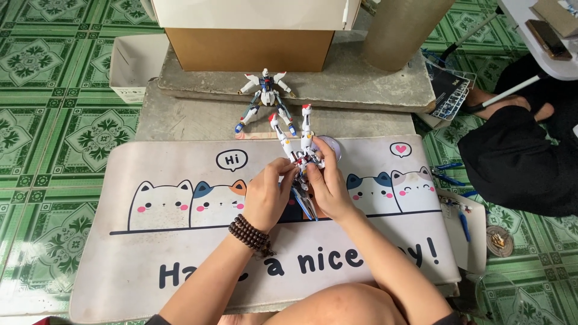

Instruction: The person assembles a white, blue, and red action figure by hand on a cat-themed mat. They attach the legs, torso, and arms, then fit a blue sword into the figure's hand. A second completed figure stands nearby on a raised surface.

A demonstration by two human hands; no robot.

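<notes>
Both hands (298, 183) grip a robot model (299, 150); cat mat (180, 241) beneath.

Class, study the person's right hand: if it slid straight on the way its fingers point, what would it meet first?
The right hand already grips the robot model; past it, probably the second model against the slab, though depth is unclear.

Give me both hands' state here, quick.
Left hand: closed on the white robot model, gripping its middle.
Right hand: closed on the same model from the other side.
</notes>
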